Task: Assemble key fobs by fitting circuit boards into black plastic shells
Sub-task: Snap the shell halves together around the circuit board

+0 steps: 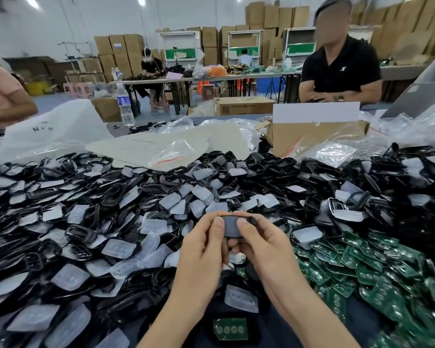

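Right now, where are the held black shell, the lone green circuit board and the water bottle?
black shell [232, 223], head view, flat middle face
green circuit board [230, 329], head view, board centre
water bottle [122, 100], head view, blue label

Place: a warehouse-style assembly workshop with white walls and bright round ceiling lights [141, 0].
Worktable: heaped with glossy black plastic key-fob shells [274, 162], translucent white rubber button pads [118, 248] and green printed circuit boards [349, 272].
Packing: stacks of brown cardboard cartons [121, 46] line the back wall. An open brown cardboard box [312, 136] and crumpled clear plastic bags [176, 149] sit on the table.
Workers: a person in a black polo shirt [337, 66] sits opposite. Farther back, a person in a dark top [150, 64] works at a long folding table [186, 80] strewn with parts.
Fixtures: white-framed workbenches with green panels [180, 52] stand among the cartons.
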`<state>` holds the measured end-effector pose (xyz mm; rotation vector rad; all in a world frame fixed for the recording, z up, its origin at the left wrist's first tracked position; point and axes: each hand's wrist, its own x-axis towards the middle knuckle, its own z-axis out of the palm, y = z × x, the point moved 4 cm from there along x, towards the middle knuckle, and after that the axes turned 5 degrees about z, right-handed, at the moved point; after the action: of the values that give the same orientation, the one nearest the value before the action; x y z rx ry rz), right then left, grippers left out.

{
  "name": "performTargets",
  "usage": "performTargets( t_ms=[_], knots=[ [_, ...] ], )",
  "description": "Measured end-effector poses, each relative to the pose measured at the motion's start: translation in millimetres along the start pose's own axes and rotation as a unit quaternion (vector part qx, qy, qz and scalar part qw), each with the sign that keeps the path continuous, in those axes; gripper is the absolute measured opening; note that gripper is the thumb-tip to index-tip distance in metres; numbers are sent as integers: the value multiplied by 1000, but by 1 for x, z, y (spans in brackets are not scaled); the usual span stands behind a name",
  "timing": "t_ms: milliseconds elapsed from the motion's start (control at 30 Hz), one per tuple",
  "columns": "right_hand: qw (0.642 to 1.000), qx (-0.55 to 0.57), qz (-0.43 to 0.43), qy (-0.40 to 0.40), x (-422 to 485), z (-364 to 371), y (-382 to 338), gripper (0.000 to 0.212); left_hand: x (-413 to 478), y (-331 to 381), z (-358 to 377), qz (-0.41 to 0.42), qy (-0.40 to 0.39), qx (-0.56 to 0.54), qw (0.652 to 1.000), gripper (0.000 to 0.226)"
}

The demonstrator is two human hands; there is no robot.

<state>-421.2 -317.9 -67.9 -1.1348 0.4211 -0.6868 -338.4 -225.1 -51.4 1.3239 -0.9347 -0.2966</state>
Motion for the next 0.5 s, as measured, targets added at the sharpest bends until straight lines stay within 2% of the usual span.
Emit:
performTargets(
  t_ms=[167, 300, 400, 500],
  knots=[
    [985, -158, -63, 29, -5, -3, -7, 16, -1, -9, -2, -15, -7, 60, 998, 32],
    [909, -391, -137, 45, -7, -4, -13, 26, -1, -11, -9, 12, -37, 137, 990, 28],
    [866, -476, -150, 42, -6, -6, -13, 22, -2, -11, -10, 23, -61, 172, 983, 28],
    [812, -556, -171, 47, -8, -7, -13, 30, -3, -12, -10, 28, -79, 194, 977, 31]
  ],
)
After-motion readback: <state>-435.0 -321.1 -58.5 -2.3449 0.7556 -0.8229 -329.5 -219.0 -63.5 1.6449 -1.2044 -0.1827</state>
